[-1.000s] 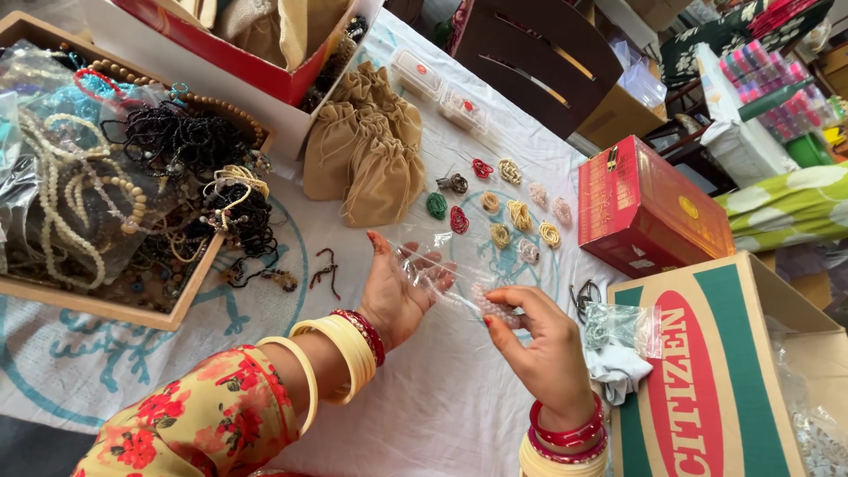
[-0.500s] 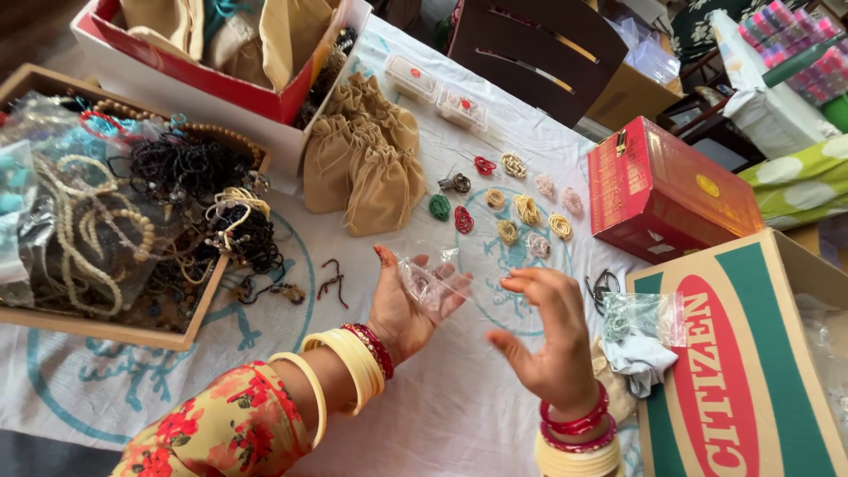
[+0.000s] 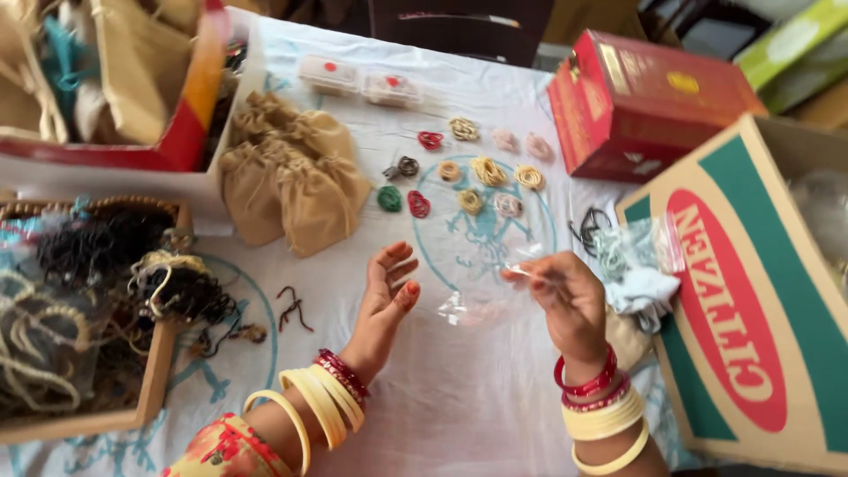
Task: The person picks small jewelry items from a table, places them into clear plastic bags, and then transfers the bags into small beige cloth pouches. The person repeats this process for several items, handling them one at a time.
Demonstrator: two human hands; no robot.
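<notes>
Holding: your right hand [image 3: 565, 296] is pinching a small clear plastic pouch [image 3: 481, 296]
Waiting: your left hand [image 3: 389, 287] is hovering released
Remaining: coiled coloured bands [image 3: 481, 170] are lying unbagged

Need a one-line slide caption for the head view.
Right hand pinches a clear plastic pouch while the open left hand hovers beside it, above a white cloth strewn with small coloured rings.

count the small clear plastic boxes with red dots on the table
2, side by side at the far edge of the white cloth: one on the left, the other right beside it. More may lie hidden out of frame.
</notes>
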